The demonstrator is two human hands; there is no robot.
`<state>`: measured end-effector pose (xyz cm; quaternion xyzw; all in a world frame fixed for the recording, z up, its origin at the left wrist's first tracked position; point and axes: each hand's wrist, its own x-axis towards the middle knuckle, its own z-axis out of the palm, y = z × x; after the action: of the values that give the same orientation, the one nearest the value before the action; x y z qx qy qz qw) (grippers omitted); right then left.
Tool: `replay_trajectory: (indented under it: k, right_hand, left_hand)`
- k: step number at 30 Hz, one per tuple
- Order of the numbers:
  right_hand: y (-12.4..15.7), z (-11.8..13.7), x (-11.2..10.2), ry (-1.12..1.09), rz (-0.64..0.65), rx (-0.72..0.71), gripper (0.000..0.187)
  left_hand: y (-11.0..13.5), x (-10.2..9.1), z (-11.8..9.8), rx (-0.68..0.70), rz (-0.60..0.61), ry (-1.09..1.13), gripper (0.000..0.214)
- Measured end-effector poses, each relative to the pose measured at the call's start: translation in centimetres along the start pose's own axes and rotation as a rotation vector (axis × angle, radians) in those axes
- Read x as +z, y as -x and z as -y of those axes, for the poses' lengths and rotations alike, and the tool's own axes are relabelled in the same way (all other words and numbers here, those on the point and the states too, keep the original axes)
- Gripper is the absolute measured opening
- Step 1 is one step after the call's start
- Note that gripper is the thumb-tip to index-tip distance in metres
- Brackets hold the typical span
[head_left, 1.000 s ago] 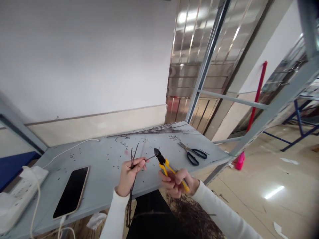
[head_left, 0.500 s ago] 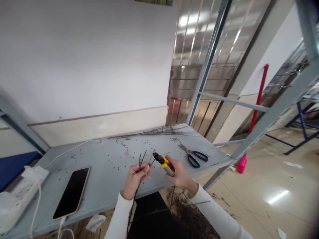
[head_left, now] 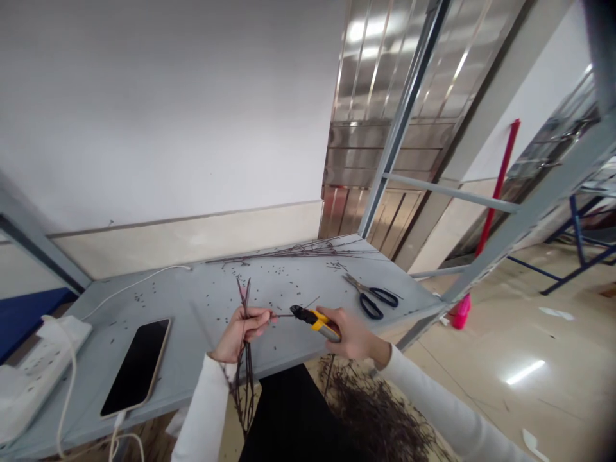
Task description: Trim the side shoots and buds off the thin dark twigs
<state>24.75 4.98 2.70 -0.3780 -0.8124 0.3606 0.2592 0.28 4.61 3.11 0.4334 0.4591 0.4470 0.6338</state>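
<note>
Grey metal surface point(head_left: 298, 281) in a tiled room, with little dark bits scattered all over it. My view: left hand point(head_left: 242, 326) is clenched around 1 bunch of dark twigs point(head_left: 245, 385), which stand upright past the surface edge. Right hand point(head_left: 353, 340) grips yellow-handled diagonal cutters point(head_left: 315, 323), their black tip just beside 1 thin twig. Black-handled scissors point(head_left: 370, 303) lie further right, a smartphone point(head_left: 135, 367) sits left, and a twig pile point(head_left: 373, 417) covers the floor below.
</note>
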Motion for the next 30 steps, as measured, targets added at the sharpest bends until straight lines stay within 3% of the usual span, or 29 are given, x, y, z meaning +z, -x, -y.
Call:
replay_trajectory:
  k: [4,9,13,16,20,22,24,27,30]
  right_hand:
    - [0.5,0.0,2.0,-0.581,0.137,0.036,0.023]
    - [0.5,0.5,5.1,-1.305,0.299,-0.021,0.03]
    - [0.4,1.0,6.1,-1.598,0.469,-0.05,0.028]
    - [0.4,0.7,5.3,-1.376,0.331,-0.052,0.026]
    - [0.1,0.3,2.6,-0.516,-0.184,0.107,0.023]
    - [-0.2,0.3,1.4,-0.123,-0.348,0.142,0.022]
    - [-0.5,0.4,0.6,0.112,-0.449,0.143,0.024]
    - [-0.8,0.6,0.4,0.169,-0.504,0.148,0.025]
    - [-0.8,1.0,1.3,-0.165,-0.359,0.172,0.019]
  left_hand:
    - [-0.3,0.5,-0.1,-0.003,0.074,0.002,0.039]
    - [-0.3,2.2,0.0,0.004,0.164,0.01,0.041]
    - [0.0,2.7,-0.1,0.015,0.243,0.014,0.04]
    - [0.5,2.8,-0.5,0.029,0.198,-0.032,0.04]
    - [1.7,3.7,-1.0,0.228,-0.081,-0.197,0.032]
    - [2.2,4.6,-0.8,0.368,-0.214,-0.317,0.029]
    - [2.5,5.6,-0.3,0.458,-0.313,-0.423,0.029]
    - [2.6,6.4,0.4,0.531,-0.395,-0.467,0.031]
    - [2.1,6.3,0.8,0.578,-0.395,-0.416,0.031]
